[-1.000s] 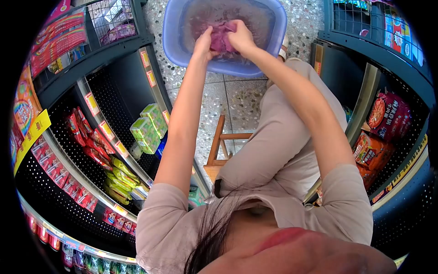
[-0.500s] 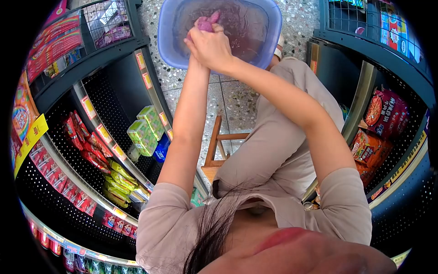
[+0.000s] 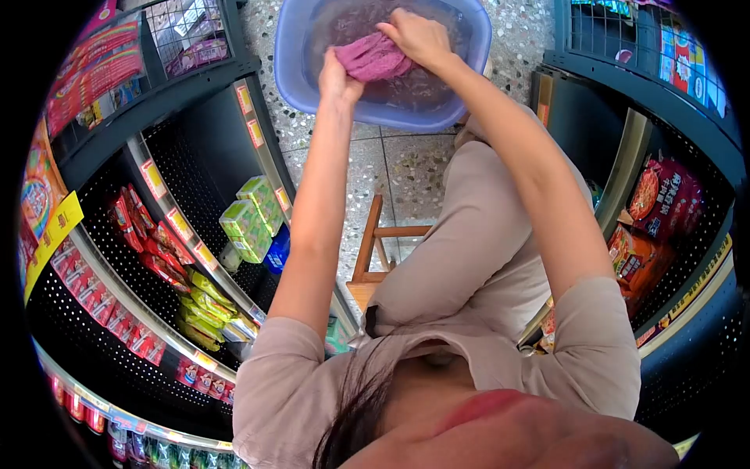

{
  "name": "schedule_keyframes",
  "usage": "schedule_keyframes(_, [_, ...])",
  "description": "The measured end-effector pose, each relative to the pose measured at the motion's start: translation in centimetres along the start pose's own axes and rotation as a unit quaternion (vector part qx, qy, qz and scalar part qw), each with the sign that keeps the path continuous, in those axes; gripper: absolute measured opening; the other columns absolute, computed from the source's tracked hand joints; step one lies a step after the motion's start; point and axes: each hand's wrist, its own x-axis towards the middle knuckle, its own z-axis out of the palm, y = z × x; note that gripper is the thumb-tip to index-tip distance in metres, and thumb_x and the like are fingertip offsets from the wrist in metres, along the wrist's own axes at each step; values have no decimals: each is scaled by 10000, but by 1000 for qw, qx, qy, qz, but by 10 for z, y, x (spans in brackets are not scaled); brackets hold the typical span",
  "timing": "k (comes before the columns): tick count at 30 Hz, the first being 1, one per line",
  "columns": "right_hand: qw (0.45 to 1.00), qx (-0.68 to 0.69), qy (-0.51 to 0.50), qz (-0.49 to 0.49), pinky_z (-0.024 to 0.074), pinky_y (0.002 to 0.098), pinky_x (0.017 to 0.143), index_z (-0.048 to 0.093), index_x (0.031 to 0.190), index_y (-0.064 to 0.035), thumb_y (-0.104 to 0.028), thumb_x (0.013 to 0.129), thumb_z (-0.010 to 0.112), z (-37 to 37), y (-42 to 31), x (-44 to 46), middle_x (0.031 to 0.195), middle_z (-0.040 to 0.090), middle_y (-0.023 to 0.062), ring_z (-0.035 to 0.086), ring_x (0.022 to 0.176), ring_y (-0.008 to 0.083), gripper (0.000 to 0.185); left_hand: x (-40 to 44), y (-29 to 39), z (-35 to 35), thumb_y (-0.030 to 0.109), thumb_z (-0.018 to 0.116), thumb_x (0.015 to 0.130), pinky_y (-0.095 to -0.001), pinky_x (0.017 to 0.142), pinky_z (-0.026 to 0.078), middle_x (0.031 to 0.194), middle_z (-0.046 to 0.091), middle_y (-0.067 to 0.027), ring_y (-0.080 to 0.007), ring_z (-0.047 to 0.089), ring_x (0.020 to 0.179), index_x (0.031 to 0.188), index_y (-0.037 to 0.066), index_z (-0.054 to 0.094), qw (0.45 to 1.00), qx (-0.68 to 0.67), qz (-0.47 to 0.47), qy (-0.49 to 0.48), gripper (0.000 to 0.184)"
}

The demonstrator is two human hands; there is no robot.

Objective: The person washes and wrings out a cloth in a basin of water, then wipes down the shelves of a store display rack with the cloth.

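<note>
A pinkish-purple cloth [image 3: 373, 59] is stretched between my two hands over a blue plastic basin [image 3: 297, 87]. My left hand [image 3: 337, 78] grips the cloth's left end, fingers closed round it. At the other end, my right hand [image 3: 418, 37] pinches the cloth's upper right edge. Murky water [image 3: 428, 87] fills the lower part of the basin, its surface rippled beneath the cloth.
Shelves with snack packets [image 3: 144, 234] and green-and-white tissue packs [image 3: 251, 227] stand on the left. Noodle bags [image 3: 664, 199] sit on the right shelf. A wooden stool [image 3: 367, 254] stands on the speckled floor [image 3: 355, 168], near my bent legs [image 3: 461, 242].
The cloth was a twisted bundle squeezed between both hands. Now it is spread wider, with my right hand moved to the right and away from my left.
</note>
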Motion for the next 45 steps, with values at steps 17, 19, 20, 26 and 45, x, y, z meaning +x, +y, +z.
schedule_keyframes(17, [991, 59, -87, -82, 490, 544, 651, 437, 976, 1, -110, 816, 505, -44, -57, -58, 760, 628, 278, 625, 725, 450, 206, -13, 15, 17, 264, 618, 878, -568, 899, 450, 1272, 482, -208, -432, 445, 1173, 1261, 40, 440, 990, 96, -95, -31, 478])
schedule_keyframes(19, [977, 101, -89, -166, 491, 500, 660, 508, 998, -32, -134, 816, 550, -55, -74, -72, 797, 648, 213, 626, 751, 409, 214, 0, 15, 8, 232, 625, 870, -478, 840, 505, 1171, 552, -175, -347, 551, 1035, 1172, 14, 503, 983, 143, -102, -48, 392])
schedule_keyframes(20, [964, 137, -85, -213, 491, 480, 672, 538, 1013, -43, -139, 813, 567, -61, -80, -76, 813, 651, 190, 624, 768, 393, 224, 6, 16, 0, 216, 628, 866, -433, 810, 533, 1121, 587, -159, -305, 604, 966, 1127, 0, 534, 979, 167, -105, -54, 351])
schedule_keyframes(26, [935, 300, 75, -173, 464, 384, 812, 653, 1009, -55, -222, 819, 583, -63, -55, -43, 887, 641, 146, 595, 929, 280, 262, -47, 30, 15, 82, 385, 935, -401, 796, 515, 1083, 593, -160, -257, 604, 955, 1084, -36, 531, 994, 64, -93, -6, 240])
schedule_keyframes(45, [606, 762, -209, 89, 552, 321, 754, 605, 1003, 7, -96, 840, 640, -40, -69, -15, 1021, 655, 160, 656, 836, 203, 196, -76, 14, 17, 232, 586, 915, -590, 961, 429, 1378, 393, -127, -339, 488, 1191, 1338, 69, 361, 941, -89, -102, -312, 506])
